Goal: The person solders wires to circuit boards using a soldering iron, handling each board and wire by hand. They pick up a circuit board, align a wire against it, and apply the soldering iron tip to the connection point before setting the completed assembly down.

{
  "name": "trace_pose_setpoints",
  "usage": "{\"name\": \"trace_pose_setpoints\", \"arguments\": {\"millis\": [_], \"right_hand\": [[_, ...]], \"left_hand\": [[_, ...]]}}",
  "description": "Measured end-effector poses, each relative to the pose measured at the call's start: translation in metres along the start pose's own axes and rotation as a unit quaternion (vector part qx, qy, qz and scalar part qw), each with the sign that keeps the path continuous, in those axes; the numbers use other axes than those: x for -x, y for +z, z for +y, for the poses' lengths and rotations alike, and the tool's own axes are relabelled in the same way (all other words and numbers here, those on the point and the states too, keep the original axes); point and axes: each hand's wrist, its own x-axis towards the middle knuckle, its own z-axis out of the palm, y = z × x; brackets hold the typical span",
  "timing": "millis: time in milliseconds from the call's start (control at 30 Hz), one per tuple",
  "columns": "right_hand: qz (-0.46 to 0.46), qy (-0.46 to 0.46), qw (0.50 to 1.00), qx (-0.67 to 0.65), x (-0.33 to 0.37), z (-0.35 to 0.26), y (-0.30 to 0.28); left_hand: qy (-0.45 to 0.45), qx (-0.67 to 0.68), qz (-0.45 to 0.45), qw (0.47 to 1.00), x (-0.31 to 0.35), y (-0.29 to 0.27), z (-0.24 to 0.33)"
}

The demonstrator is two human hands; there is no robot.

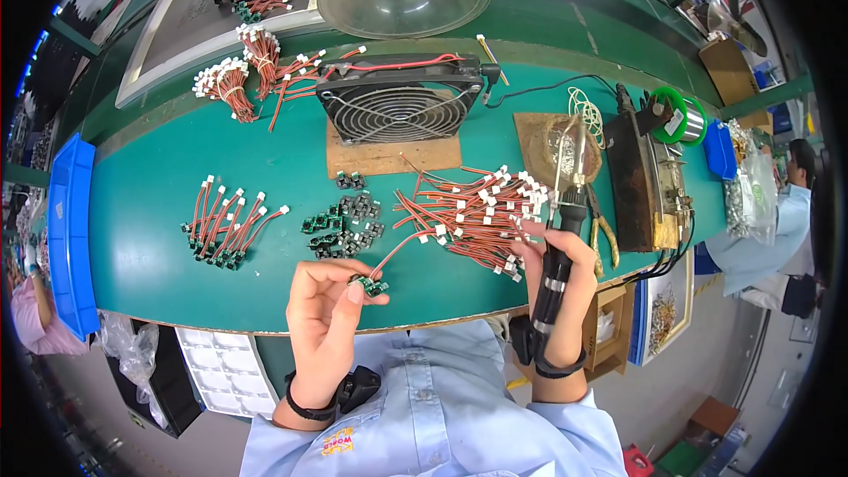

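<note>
My left hand [320, 327] pinches a small green circuit board [374, 288] between thumb and fingers, just over the table's near edge. A red wire lead [396, 250] runs from the board up to a white plug [439, 230]. My right hand [579, 287] is wrapped round the black handle of a soldering iron [572, 214], held upright. Its metal end points away from me, over a round dish of solder bits [565, 157]. Beside that hand lies a pile of red leads with white plugs [481, 216]. Loose small boards [331, 228] sit beyond my left hand.
A black fan [402, 104] stands on a wooden board at the back. Wired boards [221, 234] lie at left, near a blue tray [75, 238]. To the right are pliers [601, 234], a dark soldering station [636, 185], cables and a solder wire spool [685, 119].
</note>
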Motion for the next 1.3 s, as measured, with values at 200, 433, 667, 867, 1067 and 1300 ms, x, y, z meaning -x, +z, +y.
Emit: {"name": "trace_pose_setpoints", "arguments": {"millis": [200, 433, 667, 867, 1067, 1300], "right_hand": [[-0.075, 0.086, 0.965, -0.235, 0.013, -0.028, -0.007], [-0.153, 0.100, 0.944, -0.275, 0.012, -0.038, -0.010], [-0.159, -0.047, 0.973, -0.160, 0.003, -0.041, -0.016], [-0.161, -0.006, 0.963, -0.216, 0.010, -0.042, -0.011], [-0.158, 0.055, 0.940, -0.298, 0.016, -0.038, -0.008], [-0.156, 0.149, 0.900, -0.378, 0.012, -0.038, -0.020]], "left_hand": [[-0.026, -0.002, -0.065, 0.998, -0.001, 0.012, -0.003], [0.068, -0.167, -0.165, 0.970, -0.001, 0.018, 0.002], [0.168, -0.346, -0.209, 0.899, 0.001, 0.022, 0.011], [0.171, -0.324, -0.205, 0.908, 0.002, 0.026, 0.012], [0.160, -0.306, -0.223, 0.912, 0.001, 0.026, 0.013], [0.020, -0.092, -0.167, 0.982, 0.005, 0.022, 0.006]]}}
